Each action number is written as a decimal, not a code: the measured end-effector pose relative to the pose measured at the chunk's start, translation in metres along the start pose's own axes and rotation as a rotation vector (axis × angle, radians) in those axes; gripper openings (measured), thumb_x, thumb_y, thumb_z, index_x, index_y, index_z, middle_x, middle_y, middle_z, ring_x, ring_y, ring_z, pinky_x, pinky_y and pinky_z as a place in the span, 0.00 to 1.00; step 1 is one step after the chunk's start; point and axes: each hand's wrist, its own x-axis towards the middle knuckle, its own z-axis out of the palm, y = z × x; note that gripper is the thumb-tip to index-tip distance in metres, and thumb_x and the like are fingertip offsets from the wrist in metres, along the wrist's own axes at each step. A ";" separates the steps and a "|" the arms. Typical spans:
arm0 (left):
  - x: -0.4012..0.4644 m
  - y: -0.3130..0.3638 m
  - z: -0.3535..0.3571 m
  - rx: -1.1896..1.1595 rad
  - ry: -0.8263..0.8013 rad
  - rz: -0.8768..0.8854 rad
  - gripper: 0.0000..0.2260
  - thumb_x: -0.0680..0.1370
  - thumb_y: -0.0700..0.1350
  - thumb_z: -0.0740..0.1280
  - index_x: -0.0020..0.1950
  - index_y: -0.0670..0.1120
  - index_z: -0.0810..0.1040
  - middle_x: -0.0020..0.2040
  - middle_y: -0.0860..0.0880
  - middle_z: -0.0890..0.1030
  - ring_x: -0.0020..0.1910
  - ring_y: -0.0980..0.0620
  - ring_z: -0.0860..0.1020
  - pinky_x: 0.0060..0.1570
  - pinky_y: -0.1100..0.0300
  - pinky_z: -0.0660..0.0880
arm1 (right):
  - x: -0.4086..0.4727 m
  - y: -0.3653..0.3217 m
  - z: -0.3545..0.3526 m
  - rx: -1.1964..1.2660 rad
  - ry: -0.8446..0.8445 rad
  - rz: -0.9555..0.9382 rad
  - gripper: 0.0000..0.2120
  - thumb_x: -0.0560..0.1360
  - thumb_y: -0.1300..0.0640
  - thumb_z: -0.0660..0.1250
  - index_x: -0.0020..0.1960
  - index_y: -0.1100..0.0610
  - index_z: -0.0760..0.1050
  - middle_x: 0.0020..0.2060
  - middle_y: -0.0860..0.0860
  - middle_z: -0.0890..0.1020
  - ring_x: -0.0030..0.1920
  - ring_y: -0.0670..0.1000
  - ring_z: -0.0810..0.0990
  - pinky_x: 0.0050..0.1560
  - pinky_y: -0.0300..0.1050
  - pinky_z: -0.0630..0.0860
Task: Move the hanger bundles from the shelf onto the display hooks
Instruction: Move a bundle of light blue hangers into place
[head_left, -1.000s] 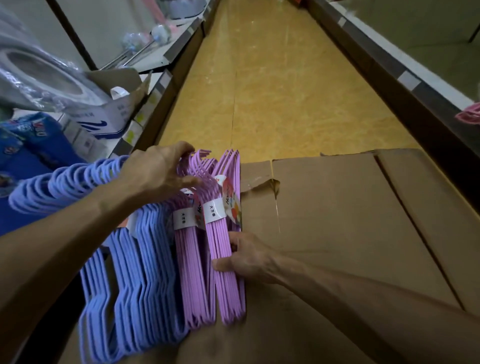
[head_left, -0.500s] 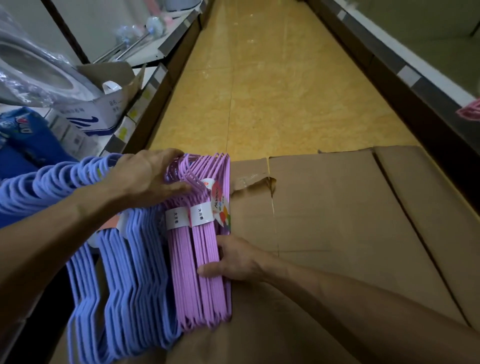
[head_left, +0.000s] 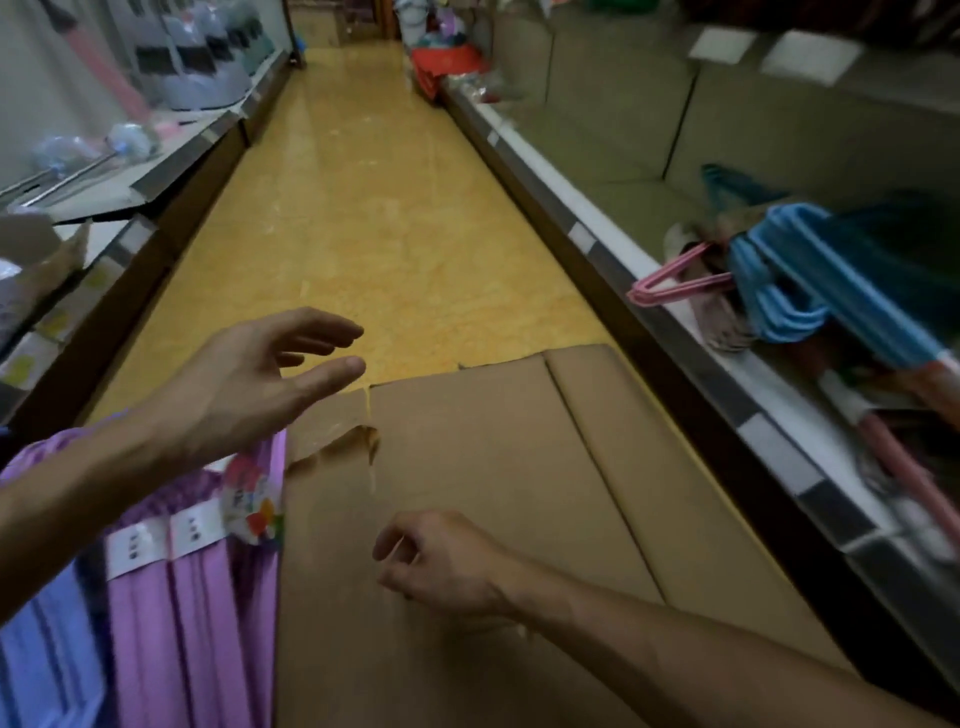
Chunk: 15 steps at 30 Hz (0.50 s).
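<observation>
Flattened cardboard (head_left: 493, 467) over a yellow aisle floor (head_left: 363, 218), shelves (head_left: 727, 364) either side, left hand (head_left: 249, 384) fingers spread, right hand (head_left: 441, 561) loosely curled, empty, purple hanger bundles (head_left: 197, 597) alongside

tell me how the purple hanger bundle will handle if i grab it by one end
The purple bundle is banded only at its white label, so the far ends may fan or sag. It has many hangers, so it's likely weighty. The coating looks matte, so probably not slippery.
</observation>
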 end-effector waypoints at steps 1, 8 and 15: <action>0.006 0.014 0.005 -0.047 0.001 0.017 0.20 0.72 0.61 0.66 0.62 0.58 0.77 0.58 0.60 0.80 0.58 0.64 0.77 0.62 0.58 0.72 | -0.009 0.004 -0.010 -0.009 0.024 0.003 0.12 0.78 0.54 0.66 0.61 0.55 0.77 0.53 0.54 0.83 0.53 0.53 0.81 0.58 0.46 0.77; 0.048 0.124 0.028 -0.187 -0.055 0.141 0.20 0.69 0.61 0.65 0.60 0.59 0.77 0.56 0.59 0.80 0.57 0.61 0.78 0.52 0.63 0.73 | -0.081 0.036 -0.079 -0.044 0.196 0.010 0.12 0.79 0.55 0.65 0.61 0.56 0.78 0.53 0.53 0.83 0.54 0.51 0.80 0.54 0.41 0.74; 0.063 0.203 0.065 -0.368 -0.027 0.190 0.09 0.77 0.53 0.68 0.56 0.60 0.80 0.52 0.58 0.83 0.54 0.58 0.80 0.54 0.56 0.76 | -0.150 0.076 -0.129 0.038 0.410 0.088 0.13 0.80 0.52 0.64 0.63 0.52 0.77 0.53 0.47 0.80 0.52 0.46 0.79 0.53 0.42 0.78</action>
